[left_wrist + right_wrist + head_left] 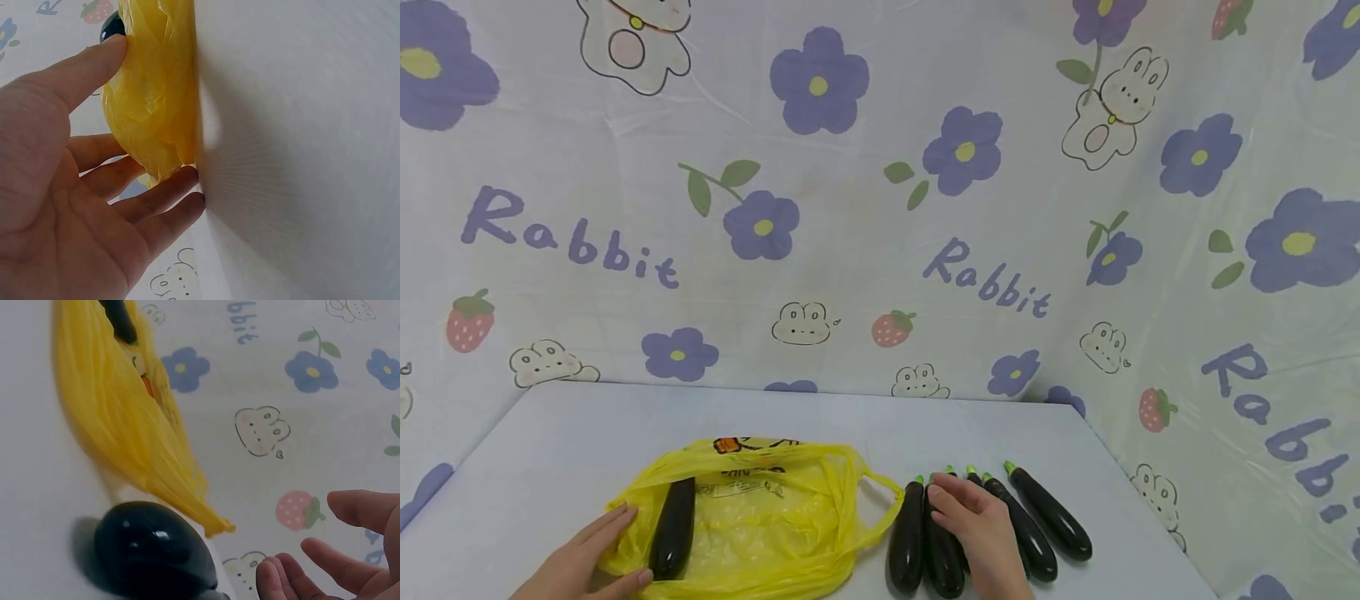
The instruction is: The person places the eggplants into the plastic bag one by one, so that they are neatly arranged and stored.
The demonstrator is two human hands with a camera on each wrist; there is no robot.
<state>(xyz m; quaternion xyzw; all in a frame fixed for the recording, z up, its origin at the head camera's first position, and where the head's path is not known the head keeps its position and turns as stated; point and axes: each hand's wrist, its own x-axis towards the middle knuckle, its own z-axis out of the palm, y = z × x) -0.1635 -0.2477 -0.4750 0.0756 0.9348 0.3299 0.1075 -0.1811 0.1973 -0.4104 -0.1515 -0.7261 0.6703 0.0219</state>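
1. Our right hand [977, 521], fingers apart and gripping nothing, hovers above the row of loose eggplants [907, 542]; some are partly hidden by it.
2. These lie to its left, beneath it and to its right, long axes running mostly away from us, green stem ends farthest. It is much nearer them than our left hand [578, 554].
3. Our left hand lies spread against the near-left side of the yellow bag [841, 500], fingers extended, not clenched.
4. The bag opens between our hands, its handle loop reaching toward the right one.
5. Inside, just right of the left thumb, we see one bagged eggplant [673, 529], lengthwise away from us, its far end hidden beneath the bag's upper side.
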